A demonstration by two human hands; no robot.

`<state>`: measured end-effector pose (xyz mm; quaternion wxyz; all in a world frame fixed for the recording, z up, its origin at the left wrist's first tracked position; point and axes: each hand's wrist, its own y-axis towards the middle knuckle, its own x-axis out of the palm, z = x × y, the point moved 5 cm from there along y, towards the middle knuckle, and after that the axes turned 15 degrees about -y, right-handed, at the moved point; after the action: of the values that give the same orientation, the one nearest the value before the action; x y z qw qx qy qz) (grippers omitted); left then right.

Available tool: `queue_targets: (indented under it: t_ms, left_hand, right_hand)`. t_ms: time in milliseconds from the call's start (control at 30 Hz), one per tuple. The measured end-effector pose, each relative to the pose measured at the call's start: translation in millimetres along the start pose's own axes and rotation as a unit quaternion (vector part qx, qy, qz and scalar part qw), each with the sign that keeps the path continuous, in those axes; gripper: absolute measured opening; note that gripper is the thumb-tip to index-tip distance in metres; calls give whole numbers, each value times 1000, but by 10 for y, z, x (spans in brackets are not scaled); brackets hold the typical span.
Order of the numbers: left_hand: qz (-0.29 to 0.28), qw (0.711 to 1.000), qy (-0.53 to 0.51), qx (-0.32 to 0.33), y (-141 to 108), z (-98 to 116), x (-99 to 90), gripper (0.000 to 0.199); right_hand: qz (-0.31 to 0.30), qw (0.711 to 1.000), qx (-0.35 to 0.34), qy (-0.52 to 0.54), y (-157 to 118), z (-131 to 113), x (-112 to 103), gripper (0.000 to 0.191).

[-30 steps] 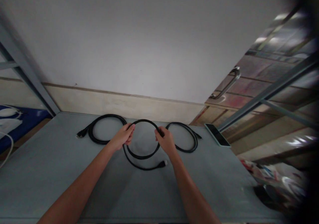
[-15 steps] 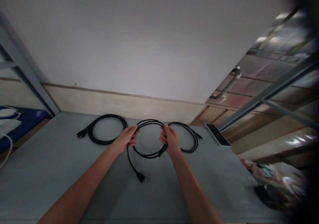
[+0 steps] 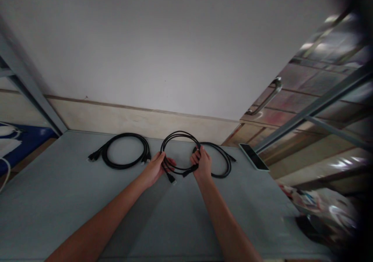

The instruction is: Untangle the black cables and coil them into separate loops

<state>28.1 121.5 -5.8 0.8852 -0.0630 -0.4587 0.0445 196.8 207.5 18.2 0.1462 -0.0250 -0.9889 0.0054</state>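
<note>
Between my two hands a looped black cable is held up over the grey tabletop. My left hand is closed around the loop's left side, and a short end with a plug hangs below it. On the right side my right hand grips the loops, with another dark connector sticking out beside its fingers. A second coiled black cable lies on the table to the left, its connectors at the coil's sides. Partly behind my right hand lies a third coiled black cable.
A phone-like flat device with a dark face lies near the table's right edge. Grey metal posts rise at both sides, and a pale wall stands behind. Blurred clutter sits beyond the right edge.
My left hand has shifted right and slightly down, its fingers now lower around the loops. The hanging plug has drawn up closer to the coil, and the loop's top has risen.
</note>
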Motion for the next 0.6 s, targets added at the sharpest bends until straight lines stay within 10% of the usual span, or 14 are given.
queue_targets:
  t_ms: [600]
  left_hand:
    - [101,983,-83,126,36,489,-164,41]
  right_hand:
    - [-271,947,151,-81,-387,258,462,40]
